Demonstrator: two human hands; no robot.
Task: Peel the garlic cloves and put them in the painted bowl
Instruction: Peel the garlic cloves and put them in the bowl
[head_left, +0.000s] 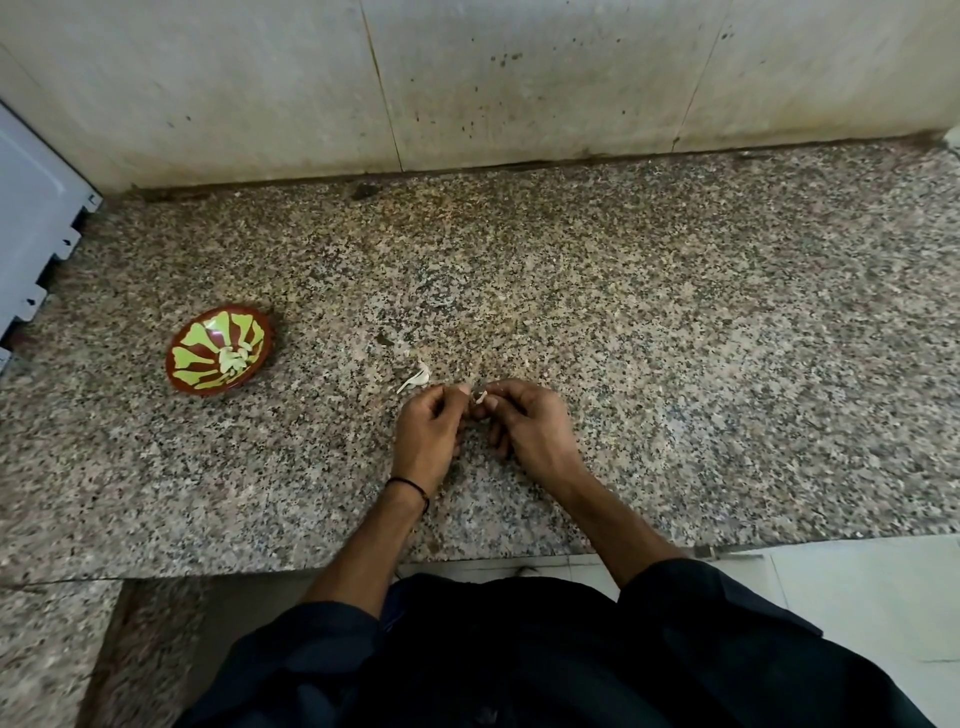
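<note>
Speckled granite counter (649, 312) stretches under us, meeting a stained, pale tiled wall (467, 78) at the back. Over its near half, roughly in front of our body, we have one garlic clove (479, 398) caught between both sets of fingertips. It is a small pale sliver, mostly hidden by our fingers, so we cannot tell how much skin is left on it. Its long axis seems to run across, from one hand toward the other, though it is too small to be sure.

Our left hand (426, 436) pinches the clove from its left side, fingers curled in tight. Our right hand (530, 431) pinches it from the right, narrow in the same way. A black thread (410, 486) circles the left wrist, and dark sleeves cover both forearms lower down.

Just beyond the left hand, a curl of papery peel (415, 379) lies on the stone, apart from our fingers.

The painted bowl (195, 358) sits well apart to the left and slightly farther back, tilted toward us. It has several peeled cloves (234, 359) heaped near its centre. That is the relation the drop-off depends on: the bowl lies leftward of the grip, so our left hand is the nearer one to carry the clove across. We judge that peeling comes first, with the right hand stripping the skin.

A white appliance panel (31, 218) edges the far left.
</note>
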